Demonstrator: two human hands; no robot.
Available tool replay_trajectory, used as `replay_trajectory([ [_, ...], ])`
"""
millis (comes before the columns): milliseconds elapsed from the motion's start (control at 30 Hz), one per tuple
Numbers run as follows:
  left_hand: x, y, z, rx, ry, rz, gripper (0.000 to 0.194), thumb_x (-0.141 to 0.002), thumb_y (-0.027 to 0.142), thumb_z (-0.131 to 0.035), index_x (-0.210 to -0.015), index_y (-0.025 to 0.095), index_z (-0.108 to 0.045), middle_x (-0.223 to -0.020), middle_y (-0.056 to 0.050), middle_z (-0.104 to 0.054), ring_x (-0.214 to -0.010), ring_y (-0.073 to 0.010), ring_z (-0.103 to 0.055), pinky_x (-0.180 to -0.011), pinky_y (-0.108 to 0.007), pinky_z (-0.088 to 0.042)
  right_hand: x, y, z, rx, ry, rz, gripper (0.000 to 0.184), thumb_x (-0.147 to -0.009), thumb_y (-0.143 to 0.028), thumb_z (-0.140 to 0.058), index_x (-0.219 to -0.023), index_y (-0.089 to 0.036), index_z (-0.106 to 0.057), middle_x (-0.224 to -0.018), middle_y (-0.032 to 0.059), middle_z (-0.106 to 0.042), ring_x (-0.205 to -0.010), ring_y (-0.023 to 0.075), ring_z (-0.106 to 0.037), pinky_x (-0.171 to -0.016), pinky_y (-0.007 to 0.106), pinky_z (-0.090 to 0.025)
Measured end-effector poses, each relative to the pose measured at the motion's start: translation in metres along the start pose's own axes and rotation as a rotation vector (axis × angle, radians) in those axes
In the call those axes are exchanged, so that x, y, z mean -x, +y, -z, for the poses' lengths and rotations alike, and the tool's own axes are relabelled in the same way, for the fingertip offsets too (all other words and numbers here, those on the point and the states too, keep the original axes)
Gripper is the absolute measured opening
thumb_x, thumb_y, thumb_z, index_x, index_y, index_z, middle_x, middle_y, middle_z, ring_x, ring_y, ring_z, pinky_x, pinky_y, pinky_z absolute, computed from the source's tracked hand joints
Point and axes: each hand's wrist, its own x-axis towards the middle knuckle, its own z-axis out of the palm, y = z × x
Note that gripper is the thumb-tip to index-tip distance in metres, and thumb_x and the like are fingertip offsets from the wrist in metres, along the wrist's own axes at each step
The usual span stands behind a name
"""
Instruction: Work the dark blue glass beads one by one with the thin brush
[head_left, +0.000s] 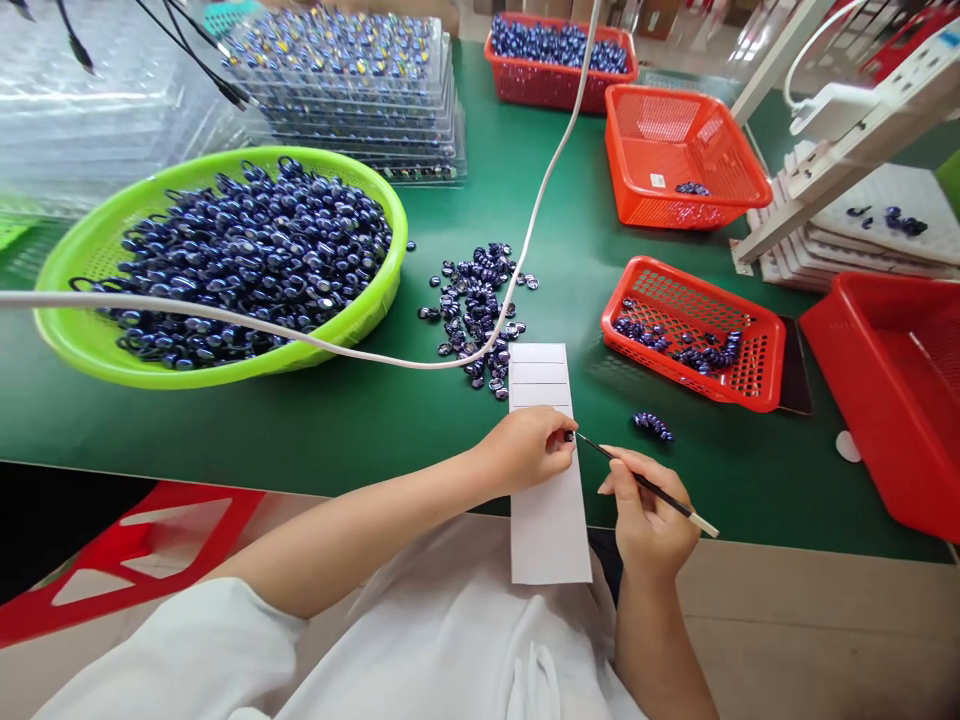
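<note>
Between thumb and fingers, my left hand (529, 447) pinches a small dark bead-like piece (569, 436) above a white ruled card strip (551, 540). The strip lies over the table's front edge. My right hand (654, 510) grips a thin paintbrush (652, 486) with a dark shaft and a pale end, and its fine tip points at the piece, close to or touching it. Loose dark blue shiny pieces (480, 300) are scattered beyond the strip. A short row of such pieces (652, 426) lies to the right.
A green basket (56, 335) heaped with blue pieces stands left. Behind it are stacked clear trays (450, 130). Red baskets (765, 370) with pieces stand right, beside a larger red bin (862, 400). A white cable (420, 364) crosses above the green table (315, 430).
</note>
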Motion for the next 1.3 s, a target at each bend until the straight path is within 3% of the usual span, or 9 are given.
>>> replay_trajectory([
  [167, -0.014, 0.006, -0.004, 0.096, 0.009, 0.013, 0.018, -0.083, 0.016, -0.062, -0.100, 0.014, -0.069, -0.079, -0.002, -0.068, -0.067, -0.0115, -0.061, -0.063, -0.022, -0.052, -0.003, -0.008, -0.004, -0.085, 0.194, -0.054, 0.012, -0.086, -0.025, -0.073, -0.094, -0.017, -0.070, -0.092, 0.0066, -0.073, -0.053, 0.0124, -0.063, -0.052, 0.030, -0.057],
  [300, -0.020, 0.009, 0.023, 0.071, 0.096, -0.055, 0.020, -0.086, 0.015, -0.058, -0.103, 0.015, -0.069, -0.087, -0.004, -0.070, -0.073, -0.0123, -0.064, -0.068, -0.023, -0.054, -0.007, -0.012, 0.003, -0.095, 0.225, -0.081, 0.013, -0.084, -0.025, -0.075, -0.092, -0.016, -0.071, -0.089, 0.0070, -0.073, -0.052, 0.0126, -0.063, -0.049, 0.028, -0.055],
  [467, -0.023, -0.006, 0.088, -0.451, 0.253, 0.026, 0.035, -0.090, 0.016, -0.047, -0.120, 0.015, -0.065, -0.101, -0.011, -0.067, -0.094, -0.0243, -0.063, -0.090, -0.042, -0.053, -0.014, -0.004, 0.016, -0.103, 0.342, -0.148, 0.015, -0.083, -0.029, -0.076, -0.088, -0.016, -0.069, -0.084, 0.0053, -0.072, -0.051, 0.0123, -0.061, -0.052, 0.030, -0.055],
  [567, -0.028, -0.014, 0.099, -0.688, 0.232, 0.067, 0.047, -0.086, 0.015, -0.049, -0.132, 0.008, -0.056, -0.118, -0.020, -0.061, -0.110, -0.0353, -0.056, -0.097, -0.056, -0.048, -0.018, 0.005, 0.019, -0.141, 0.453, -0.144, 0.016, -0.082, -0.030, -0.076, -0.087, -0.017, -0.067, -0.079, 0.0029, -0.071, -0.048, 0.0118, -0.060, -0.050, 0.029, -0.051],
  [733, -0.041, 0.003, 0.045, -0.625, 0.167, -0.135, 0.041, -0.090, 0.018, -0.052, -0.129, 0.009, -0.056, -0.129, -0.021, -0.056, -0.119, -0.0349, -0.050, -0.100, -0.054, -0.047, -0.022, 0.013, 0.023, -0.261, 0.526, -0.133, 0.017, -0.083, -0.030, -0.074, -0.086, -0.017, -0.063, -0.082, 0.0024, -0.070, -0.047, 0.0106, -0.058, -0.048, 0.027, -0.047],
  [867, -0.061, 0.026, -0.010, -0.457, -0.067, -0.394, 0.032, -0.089, 0.022, -0.061, -0.120, 0.014, -0.062, -0.125, -0.015, -0.060, -0.109, -0.0280, -0.056, -0.094, -0.044, -0.051, -0.021, 0.015, 0.027, -0.314, 0.521, -0.138, 0.017, -0.083, -0.028, -0.074, -0.087, -0.016, -0.063, -0.083, 0.0027, -0.071, -0.047, 0.0100, -0.058, -0.050, 0.026, -0.046],
  [967, -0.074, 0.034, -0.036, -0.442, -0.198, -0.409, 0.025, -0.088, 0.024, -0.064, -0.110, 0.012, -0.065, -0.107, -0.014, -0.066, -0.097, -0.0264, -0.059, -0.085, -0.040, -0.053, -0.020, 0.014, 0.027, -0.332, 0.525, -0.141, 0.016, -0.083, -0.027, -0.075, -0.087, -0.016, -0.063, -0.083, 0.0024, -0.071, -0.048, 0.0104, -0.059, -0.052, 0.026, -0.047],
  [1067, -0.079, 0.035, -0.047, -0.466, -0.211, -0.397, 0.021, -0.091, 0.018, -0.055, -0.105, 0.009, -0.067, -0.093, -0.012, -0.065, -0.091, -0.0261, -0.059, -0.081, -0.039, -0.052, -0.019, 0.014, 0.026, -0.326, 0.521, -0.134, 0.016, -0.083, -0.027, -0.074, -0.087, -0.017, -0.063, -0.083, 0.0023, -0.072, -0.048, 0.0106, -0.059, -0.052, 0.027, -0.047],
  [1300, -0.078, 0.036, -0.047, -0.566, -0.206, -0.364, 0.025, -0.095, 0.022, -0.046, -0.103, 0.012, -0.067, -0.088, -0.012, -0.061, -0.084, -0.0257, -0.060, -0.074, -0.038, -0.052, -0.018, 0.014, 0.024, -0.289, 0.494, -0.096, 0.016, -0.083, -0.029, -0.074, -0.088, -0.017, -0.064, -0.084, 0.0025, -0.072, -0.047, 0.0104, -0.058, -0.051, 0.027, -0.046],
])
